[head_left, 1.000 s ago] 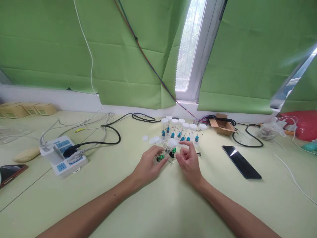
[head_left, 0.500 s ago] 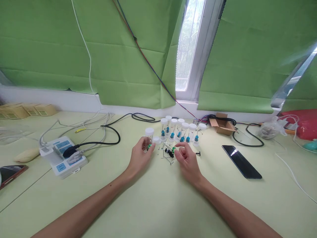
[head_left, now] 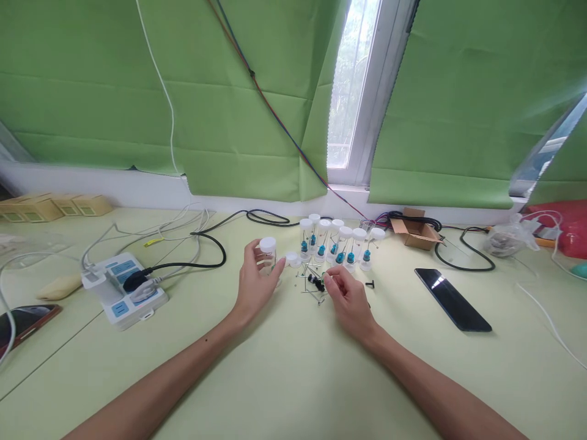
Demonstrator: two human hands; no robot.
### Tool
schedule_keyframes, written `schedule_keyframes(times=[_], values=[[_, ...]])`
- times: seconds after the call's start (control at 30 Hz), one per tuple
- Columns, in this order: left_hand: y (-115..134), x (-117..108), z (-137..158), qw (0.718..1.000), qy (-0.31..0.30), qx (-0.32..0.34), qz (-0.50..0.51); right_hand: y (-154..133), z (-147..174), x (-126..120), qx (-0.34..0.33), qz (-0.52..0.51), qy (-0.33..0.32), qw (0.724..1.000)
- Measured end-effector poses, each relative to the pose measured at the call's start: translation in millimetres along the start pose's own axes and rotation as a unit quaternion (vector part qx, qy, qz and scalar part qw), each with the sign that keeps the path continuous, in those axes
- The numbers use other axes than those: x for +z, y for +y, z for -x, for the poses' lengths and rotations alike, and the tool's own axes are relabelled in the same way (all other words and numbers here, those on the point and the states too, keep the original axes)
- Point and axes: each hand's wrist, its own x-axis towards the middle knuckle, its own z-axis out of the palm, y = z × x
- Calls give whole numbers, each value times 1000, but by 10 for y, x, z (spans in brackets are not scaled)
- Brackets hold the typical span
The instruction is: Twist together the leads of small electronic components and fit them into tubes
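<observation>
At the far left of the pale green counter point(head_left: 284, 373), yellowish boxes point(head_left: 34, 209) stand by the wall, with a dark phone-like device point(head_left: 30, 324) nearer me at the edge. A pale yellow rounded thing point(head_left: 59, 287) lies between them. To its right sits a white power strip point(head_left: 120, 305), with a black plug point(head_left: 135, 280) in it and a black cord point(head_left: 192, 265) looping away towards the back.

My left hand point(head_left: 257, 284) comes next. Its fingers curl around a clear jar point(head_left: 268, 252) with a white lid, gripping it upright, thumb on the side nearer the middle. Just right of it lie loose white lids point(head_left: 292, 259), then a scatter of thin metal rods point(head_left: 312, 297) and small black parts point(head_left: 316, 282).

My right hand point(head_left: 347, 299) is at the right edge of that scatter, its fingers bent in close together at the black parts; I cannot tell whether they grip anything. Behind the scatter, a cluster of white-lidded jars point(head_left: 324, 235) stands upright, with blue parts inside.

Right of my right hand lies a black T-shaped piece point(head_left: 370, 284). Further right come a cardboard box point(head_left: 416, 235), a black phone point(head_left: 453, 299), a plastic bag point(head_left: 508, 239) and something red point(head_left: 571, 237).
</observation>
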Motion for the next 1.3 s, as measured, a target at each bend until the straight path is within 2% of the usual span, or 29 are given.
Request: schedule_keyframes(times=[0.2, 0.33, 0.5, 0.6, 0.7, 0.8, 0.9, 1.0, 1.13, 1.3], values=[[130, -89, -51, 986, 1, 140, -93, 5, 2, 7, -1, 13, -5, 1000], [124, -145, -120, 978, -27, 174, -109, 7, -1, 8, -8, 19, -5, 1000], [120, -176, -171, 989, -47, 135, -37, -10, -6, 8, -8, 25, -11, 1000], [174, -166, -147, 994, -62, 77, 38, -36, -4, 8, -6, 34, -19, 999], [256, -131, -81, 991, -80, 15, 102, -73, 17, 17, -32, 47, -31, 998], [316, -82, -1, 984, -95, -7, 153, -98, 59, 48, -66, 46, -69, 994], [333, -44, 52, 977, -102, -26, 184, -94, 102, 92, -45, 35, -137, 989], [317, -35, 66, 981, -101, -30, 163, -76, 116, 114, -12, 28, -173, 984], [255, -58, 71, 989, -126, -2, 83, -87, 100, 93, -15, 51, -151, 987], [179, -78, 93, 984, -163, -9, 70, -122, 95, 70, 14, 63, -144, 987]])
